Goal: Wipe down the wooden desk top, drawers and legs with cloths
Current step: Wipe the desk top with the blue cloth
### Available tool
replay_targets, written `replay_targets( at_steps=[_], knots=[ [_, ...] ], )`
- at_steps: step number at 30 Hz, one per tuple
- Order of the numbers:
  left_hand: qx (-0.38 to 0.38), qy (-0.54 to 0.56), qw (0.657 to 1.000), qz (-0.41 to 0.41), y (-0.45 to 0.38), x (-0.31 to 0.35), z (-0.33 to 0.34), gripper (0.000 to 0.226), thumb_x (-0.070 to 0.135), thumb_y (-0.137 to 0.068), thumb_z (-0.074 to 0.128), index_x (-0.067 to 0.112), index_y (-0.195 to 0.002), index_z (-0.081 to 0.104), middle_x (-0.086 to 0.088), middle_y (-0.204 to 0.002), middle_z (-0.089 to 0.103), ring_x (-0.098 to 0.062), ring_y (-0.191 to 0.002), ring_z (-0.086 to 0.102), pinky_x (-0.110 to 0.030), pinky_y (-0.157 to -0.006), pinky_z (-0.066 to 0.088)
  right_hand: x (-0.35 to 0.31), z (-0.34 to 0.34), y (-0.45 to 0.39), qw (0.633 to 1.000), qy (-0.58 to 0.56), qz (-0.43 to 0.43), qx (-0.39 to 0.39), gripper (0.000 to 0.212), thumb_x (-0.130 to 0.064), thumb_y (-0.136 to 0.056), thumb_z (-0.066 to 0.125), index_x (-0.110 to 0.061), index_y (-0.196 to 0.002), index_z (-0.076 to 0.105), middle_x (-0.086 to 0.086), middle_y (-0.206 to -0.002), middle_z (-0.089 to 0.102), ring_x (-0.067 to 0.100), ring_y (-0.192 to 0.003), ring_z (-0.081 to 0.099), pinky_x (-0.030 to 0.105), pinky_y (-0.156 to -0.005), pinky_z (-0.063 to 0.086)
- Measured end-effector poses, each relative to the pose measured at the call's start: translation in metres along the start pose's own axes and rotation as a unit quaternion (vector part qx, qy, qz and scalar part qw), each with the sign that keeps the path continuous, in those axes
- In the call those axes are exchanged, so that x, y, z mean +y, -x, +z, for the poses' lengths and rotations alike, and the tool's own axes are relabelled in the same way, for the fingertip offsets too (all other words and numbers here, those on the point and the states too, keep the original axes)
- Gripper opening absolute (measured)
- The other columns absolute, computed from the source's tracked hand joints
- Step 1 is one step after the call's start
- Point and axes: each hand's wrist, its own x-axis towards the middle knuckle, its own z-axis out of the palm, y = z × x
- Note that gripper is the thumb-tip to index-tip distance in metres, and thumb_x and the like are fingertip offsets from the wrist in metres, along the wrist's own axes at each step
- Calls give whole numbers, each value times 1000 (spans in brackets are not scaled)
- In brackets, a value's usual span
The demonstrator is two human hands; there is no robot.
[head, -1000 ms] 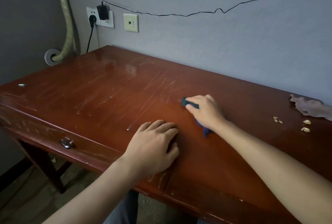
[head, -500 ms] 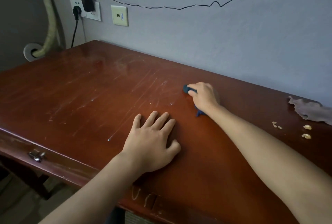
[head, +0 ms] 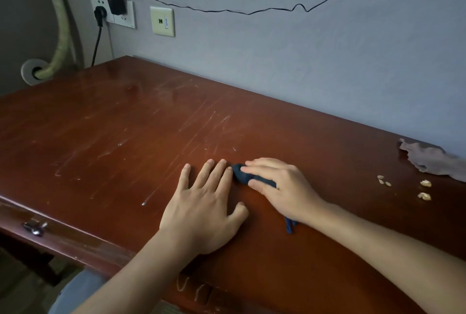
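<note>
Two hands on scratched wooden surface, one with cloth.

Right hand: palm down, fingers and thumb pinching a bunched dark blue cloth against the wood, mid-surface. Left hand: flat, fingers straight and spread, just left of the cloth. Surface: glossy red-brown, pale scratches. Far right: crumpled brown rag; pale crumbs near it.

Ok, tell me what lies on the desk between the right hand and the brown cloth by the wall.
In the head view, a few pale crumbs lie on the desk top between the right hand and the brown cloth; the rest is bare wood.
</note>
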Motion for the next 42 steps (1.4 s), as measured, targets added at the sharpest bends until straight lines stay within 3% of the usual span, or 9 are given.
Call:
replay_targets(
  at_steps=[7,15,19,24,29,34,37,39,42],
  knots=[
    [-4,1,1000,15,-3,-1,-1,73,72,-97,8,43,-161,-14,9,-169,-24,-14,-153,-31,-55,-123,-19,66,-3,-79,996,43,64,48,27,-20,-94,71,-22,-121,76,-5,-127,71,17,-118,64,29,-106,46],
    [-18,1,1000,15,-8,-3,0,73,73,-96,8,45,-159,-17,11,-167,-27,-11,-151,-33,-55,-123,-18,153,-5,-206,973,101,203,47,35,-36,-105,52,-27,-137,65,6,-135,67,32,-123,60,38,-102,49],
    [-25,-5,1000,12,-9,-2,-2,74,73,-96,8,45,-159,-17,12,-167,-27,-11,-151,-33,-54,-124,-17,129,-3,-195,983,108,148,28,37,-34,-105,52,-25,-139,63,1,-143,61,27,-132,54,34,-107,42],
    [-24,-11,1000,5,-8,-2,-2,79,75,-95,7,38,-161,-16,12,-168,-26,-10,-152,-31,-54,-125,-16,64,-1,-104,999,36,21,-1,32,-22,-100,64,-24,-131,71,-4,-137,65,13,-130,57,16,-109,32],
    [-21,-23,1000,-3,-7,1,-1,87,75,-91,1,28,-162,-19,11,-167,-28,-9,-151,-33,-53,-125,-15,43,-13,-29,998,-26,-45,-40,38,-12,-94,73,-19,-131,69,-6,-137,64,3,-133,52,19,-117,32],
    [-31,-20,999,1,-7,2,-3,87,76,-87,-5,31,-159,-25,14,-163,-36,-8,-147,-39,-53,-124,-17,95,-13,-109,998,35,49,21,30,-20,-97,68,-20,-127,73,-2,-133,68,17,-126,61,22,-109,39],
    [-30,-16,999,-2,-7,2,-3,86,76,-89,-2,33,-158,-27,16,-162,-37,-5,-145,-43,-51,-124,-19,135,-11,-178,984,85,146,47,31,-29,-103,58,-25,-131,69,1,-133,68,27,-123,62,34,-103,47],
    [-29,-3,1000,-4,-7,3,-4,84,76,-91,3,36,-158,-26,18,-161,-38,-3,-143,-44,-51,-123,-21,154,-7,-215,976,92,189,51,31,-32,-105,51,-25,-131,68,8,-127,70,36,-108,67,41,-94,54],
    [-17,22,1000,-7,-9,2,-2,83,77,-90,7,39,-158,-22,20,-163,-33,-1,-144,-42,-49,-122,-23,158,1,-244,976,90,191,51,32,-30,-106,49,-21,-130,68,12,-124,70,38,-98,68,41,-90,56]
  ],
)
